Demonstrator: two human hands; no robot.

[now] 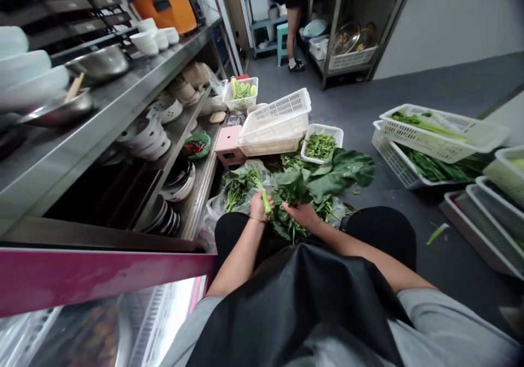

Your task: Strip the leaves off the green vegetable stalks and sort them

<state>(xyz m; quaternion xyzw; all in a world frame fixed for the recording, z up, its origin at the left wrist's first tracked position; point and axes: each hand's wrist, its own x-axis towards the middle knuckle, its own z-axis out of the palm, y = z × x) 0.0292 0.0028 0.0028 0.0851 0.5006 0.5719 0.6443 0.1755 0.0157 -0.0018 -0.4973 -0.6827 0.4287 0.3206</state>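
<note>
My left hand is closed around a pale green stem, whose leafy part points away from me. To its right, my right hand is closed on large dark green leaves that spread out to the right. Between and below both hands lies a heap of leafy greens, partly on clear plastic. More greens on plastic lie just beyond my left hand. A small white basket of cut greens stands beyond the leaves.
Empty white baskets rest by a pink stool. Stacked vegetable baskets stand on the right. A steel shelf with bowls runs along the left. A person's legs show at the back.
</note>
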